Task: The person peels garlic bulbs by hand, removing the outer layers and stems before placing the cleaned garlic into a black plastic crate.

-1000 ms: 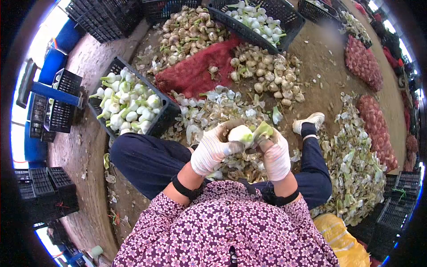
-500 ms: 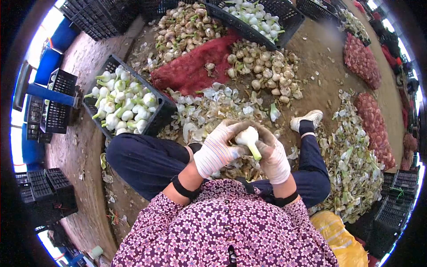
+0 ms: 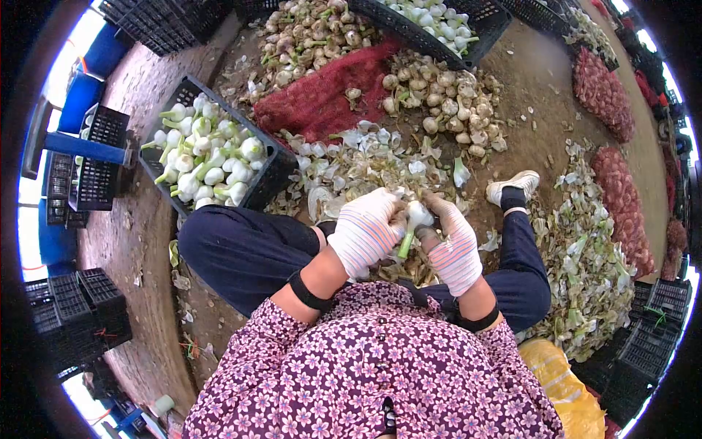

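Note:
A white garlic bulb (image 3: pixel 419 215) with a green stem pointing down toward me is held between my two gloved hands, above my lap. My left hand (image 3: pixel 369 228) has its fingers curled in against the bulb's left side. On the other side, my right hand (image 3: pixel 455 245) grips the bulb between thumb and fingers. Both striped white gloves are dirty at the fingertips. Just beyond the hands lies a heap of papery garlic skins (image 3: pixel 358 164). A black crate (image 3: pixel 274 175) of peeled white garlic bulbs (image 3: pixel 212 157) stands to the left.
Unpeeled garlic (image 3: pixel 446 102) is piled ahead, beside a red mesh sack (image 3: pixel 322 91). Another black crate (image 3: pixel 486 47) of white bulbs stands behind. Full red sacks (image 3: pixel 621 208) and a long heap of peelings (image 3: pixel 585 271) lie at right. A yellow sack (image 3: pixel 559 380) rests near my right hip.
Both hands have turned and the garlic bulb sits a little higher, its stem now swung toward the lower left. My left hand's back now faces up more. The view has shifted slightly.

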`<state>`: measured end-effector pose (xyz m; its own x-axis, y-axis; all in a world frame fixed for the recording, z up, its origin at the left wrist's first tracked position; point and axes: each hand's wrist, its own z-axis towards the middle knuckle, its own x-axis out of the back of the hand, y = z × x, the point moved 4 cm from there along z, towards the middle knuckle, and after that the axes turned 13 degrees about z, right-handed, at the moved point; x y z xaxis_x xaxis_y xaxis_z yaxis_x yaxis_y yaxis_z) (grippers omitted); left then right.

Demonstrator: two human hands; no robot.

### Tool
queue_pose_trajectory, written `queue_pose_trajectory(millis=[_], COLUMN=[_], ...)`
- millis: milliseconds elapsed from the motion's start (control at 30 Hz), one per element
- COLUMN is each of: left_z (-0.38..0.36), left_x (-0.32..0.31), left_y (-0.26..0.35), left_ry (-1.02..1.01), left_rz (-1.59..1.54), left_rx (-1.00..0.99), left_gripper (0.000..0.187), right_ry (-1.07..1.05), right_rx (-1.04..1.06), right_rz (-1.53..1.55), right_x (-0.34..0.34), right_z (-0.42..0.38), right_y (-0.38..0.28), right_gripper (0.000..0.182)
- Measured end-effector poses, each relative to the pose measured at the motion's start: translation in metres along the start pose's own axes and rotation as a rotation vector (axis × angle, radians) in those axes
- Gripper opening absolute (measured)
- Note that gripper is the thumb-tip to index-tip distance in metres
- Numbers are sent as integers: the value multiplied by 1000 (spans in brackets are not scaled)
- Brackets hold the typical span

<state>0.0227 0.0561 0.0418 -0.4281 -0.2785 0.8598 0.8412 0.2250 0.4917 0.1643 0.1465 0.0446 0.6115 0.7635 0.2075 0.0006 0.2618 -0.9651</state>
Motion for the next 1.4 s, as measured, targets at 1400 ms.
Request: queue_pose_trajectory(millis=[1400], left_z=[6], left_x=[-59], left_y=[-106], left_ry=[205], left_rz=[-1092], left_rx=[1033], left_gripper=[25], right_ry=[116], right_rx=[-944], right_rz=[1654], right_x=[-56], right_z=[45], right_y=[73], right_gripper=[59])
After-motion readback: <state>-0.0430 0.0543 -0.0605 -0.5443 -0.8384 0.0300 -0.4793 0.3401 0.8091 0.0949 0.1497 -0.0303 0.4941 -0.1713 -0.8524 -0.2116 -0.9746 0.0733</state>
